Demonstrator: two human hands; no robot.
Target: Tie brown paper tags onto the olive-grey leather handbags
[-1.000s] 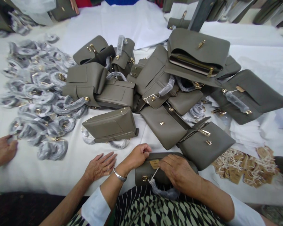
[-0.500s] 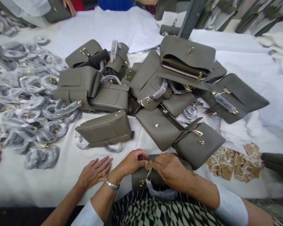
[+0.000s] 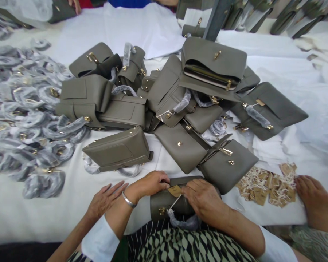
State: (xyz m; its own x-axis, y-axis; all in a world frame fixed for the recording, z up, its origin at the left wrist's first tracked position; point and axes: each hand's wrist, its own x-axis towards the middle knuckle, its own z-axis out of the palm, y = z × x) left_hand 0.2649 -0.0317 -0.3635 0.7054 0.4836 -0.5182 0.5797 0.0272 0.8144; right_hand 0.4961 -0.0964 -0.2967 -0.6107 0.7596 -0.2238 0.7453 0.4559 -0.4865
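My left hand (image 3: pixel 150 185), a silver bangle at its wrist, pinches the left edge of a brown paper tag (image 3: pixel 175 190). The fingertips of my right hand (image 3: pixel 203 198) are closed at the tag's right corner, where a white string runs down to a gold ring. Under both hands lies an olive-grey handbag (image 3: pixel 156 205), close against my patterned clothing. Its handle (image 3: pixel 184 222) is wrapped in clear plastic and points towards me. My right hand covers part of the bag.
Olive handbags (image 3: pixel 125 149) are heaped ahead. Plastic-wrapped straps (image 3: pixel 43 183) spread over the left. Stringed tags (image 3: pixel 262 194) lie at right, touched by another person's hand (image 3: pixel 314 194). Another person's hand (image 3: pixel 104 200) rests beside my left forearm. A grey post (image 3: pixel 217 20) stands behind.
The tag now lies flatter, its face showing and its string pulled straighter. Another person's hand has come to the tag pile at right. The view has shifted slightly.
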